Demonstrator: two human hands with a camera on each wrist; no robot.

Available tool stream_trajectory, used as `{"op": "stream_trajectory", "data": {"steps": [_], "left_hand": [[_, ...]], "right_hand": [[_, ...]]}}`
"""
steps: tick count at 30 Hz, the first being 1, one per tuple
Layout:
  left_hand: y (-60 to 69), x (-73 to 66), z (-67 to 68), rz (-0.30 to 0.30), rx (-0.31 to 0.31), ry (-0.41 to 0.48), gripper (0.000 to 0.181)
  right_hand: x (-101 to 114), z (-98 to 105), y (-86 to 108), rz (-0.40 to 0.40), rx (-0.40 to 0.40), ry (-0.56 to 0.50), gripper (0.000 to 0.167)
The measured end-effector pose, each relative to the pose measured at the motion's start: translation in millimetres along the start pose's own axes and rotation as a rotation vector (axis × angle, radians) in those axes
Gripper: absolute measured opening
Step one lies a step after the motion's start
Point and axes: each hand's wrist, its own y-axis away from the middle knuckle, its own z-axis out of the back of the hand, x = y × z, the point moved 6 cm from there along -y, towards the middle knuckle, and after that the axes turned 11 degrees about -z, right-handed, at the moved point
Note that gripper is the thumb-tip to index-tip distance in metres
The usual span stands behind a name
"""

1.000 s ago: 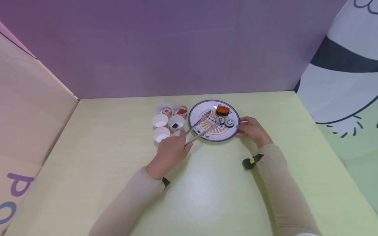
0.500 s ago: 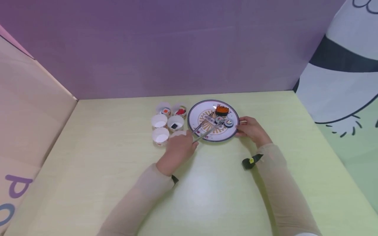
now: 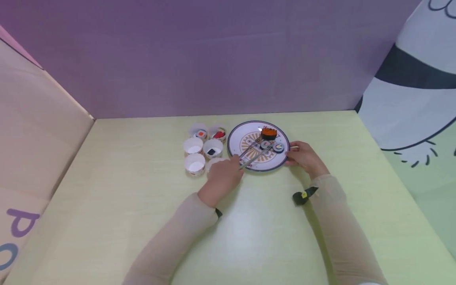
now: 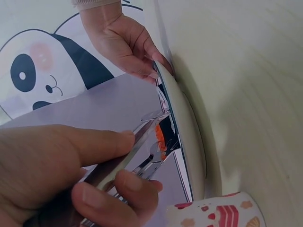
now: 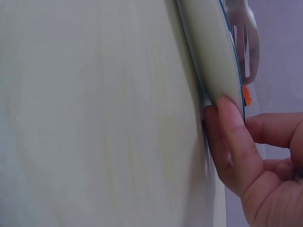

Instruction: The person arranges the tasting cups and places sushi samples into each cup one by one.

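In the head view my left hand (image 3: 223, 176) grips metal tongs (image 3: 253, 158), which reach over a patterned plate (image 3: 239, 132). Near the tong tips is a small round sushi roll (image 3: 265, 144); whether the tips touch it I cannot tell. A second sushi roll (image 3: 278, 148) and an orange-topped sushi piece (image 3: 268, 133) also sit on the plate. My right hand (image 3: 304, 157) pinches the plate's right rim. The right wrist view shows fingers (image 5: 239, 142) beneath that edge and the thumb above. Tong arms (image 4: 144, 132) extend past my left fingers in the left wrist view.
Several paper cups stand left of the plate. One cup (image 3: 200, 131) holds an orange-and-white piece, another cup (image 3: 218, 132) a red one, and a nearer cup (image 3: 213, 147) a dark piece. A purple wall (image 3: 221, 71) rises behind the table (image 3: 124, 190).
My left hand has moved right with the tongs, closer to the plate. The right hand stays at the plate's rim, and the sushi pieces have hardly shifted.
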Motion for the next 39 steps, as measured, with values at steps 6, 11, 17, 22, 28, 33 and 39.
{"op": "stream_trajectory", "data": {"steps": [6,11,17,22,28,33,39], "left_hand": [[-6.4,-3.2,-5.1,-0.022,-0.023,-0.016,0.04],[-8.0,-3.8,-8.2,-0.018,-0.041,-0.019,0.036],[-8.8,-2.5,-8.8,-0.024,-0.041,-0.056,0.035],[-7.5,-0.7,-7.6,-0.027,-0.03,-0.075,0.036],[-3.8,1.6,-6.0,-0.021,-0.017,-0.105,0.043],[2.3,2.9,-1.8,-0.04,-0.038,-0.136,0.047],[10.9,6.7,5.6,-0.075,-0.107,-0.116,0.043]], "right_hand": [[-1,1,-1.5,0.021,0.008,-0.023,0.047],[-1,2,-2.4,0.03,0.011,-0.022,0.047],[-1,2,-3.6,0.039,0.01,-0.02,0.047],[-2,1,-4.8,0.038,0.015,-0.022,0.047],[-1,1,-4.1,0.037,0.012,-0.012,0.047],[0,0,-1.6,0.032,0.012,-0.01,0.047],[2,-1,0.4,0.034,0.016,-0.017,0.048]]}}
